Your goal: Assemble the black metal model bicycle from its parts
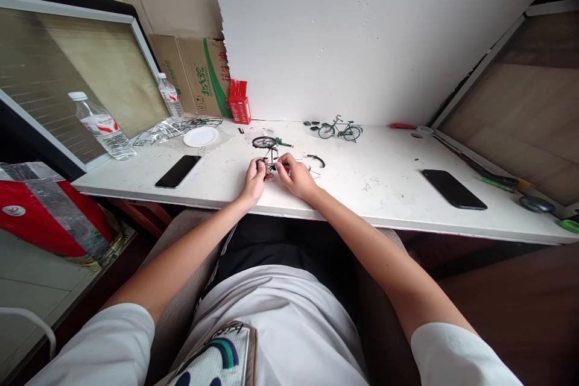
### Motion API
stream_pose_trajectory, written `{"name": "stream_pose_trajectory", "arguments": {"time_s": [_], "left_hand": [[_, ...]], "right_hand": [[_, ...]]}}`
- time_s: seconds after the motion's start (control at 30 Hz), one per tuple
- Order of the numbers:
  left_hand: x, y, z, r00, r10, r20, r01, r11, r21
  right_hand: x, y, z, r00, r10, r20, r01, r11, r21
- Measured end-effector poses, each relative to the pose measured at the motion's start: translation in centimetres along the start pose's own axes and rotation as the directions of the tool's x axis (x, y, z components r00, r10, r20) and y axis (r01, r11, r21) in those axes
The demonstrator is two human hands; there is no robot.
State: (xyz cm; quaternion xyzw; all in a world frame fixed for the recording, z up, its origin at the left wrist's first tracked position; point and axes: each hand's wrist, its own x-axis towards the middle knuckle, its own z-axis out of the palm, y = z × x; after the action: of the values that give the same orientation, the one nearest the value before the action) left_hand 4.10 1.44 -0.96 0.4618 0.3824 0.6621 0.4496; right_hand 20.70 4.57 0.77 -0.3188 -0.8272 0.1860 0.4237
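A partly built black model bicycle [272, 155] is in front of me near the table's front edge, with one wheel [264, 142] pointing away from me. My left hand [254, 181] is closed around its near end, covering part of it. From the other side, my right hand [296, 177] pinches at the frame with thumb and fingertips; whatever is between them is too small to make out. Just beyond the bicycle lies a green part [284, 143]. To the right of my right hand are a curved black piece [316, 160] and some thin bits.
A finished green model bicycle [340, 130] stands toward the back. Phones lie left [178, 171] and right [453, 189]. At the back left are a white plate [201, 137], cut part frames [174, 129], water bottles [102, 125], a cardboard box [192, 78] and a red box [240, 102].
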Motion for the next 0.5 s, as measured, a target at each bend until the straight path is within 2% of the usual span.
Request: {"name": "stream_pose_trajectory", "arguments": {"time_s": [0.5], "left_hand": [[-0.19,0.14,-0.09,1.0,0.005,0.006,-0.005,0.999,0.033]], "right_hand": [[-0.1,-0.48,-0.27,1.0,-0.011,0.016,0.01,1.0,0.01]]}}
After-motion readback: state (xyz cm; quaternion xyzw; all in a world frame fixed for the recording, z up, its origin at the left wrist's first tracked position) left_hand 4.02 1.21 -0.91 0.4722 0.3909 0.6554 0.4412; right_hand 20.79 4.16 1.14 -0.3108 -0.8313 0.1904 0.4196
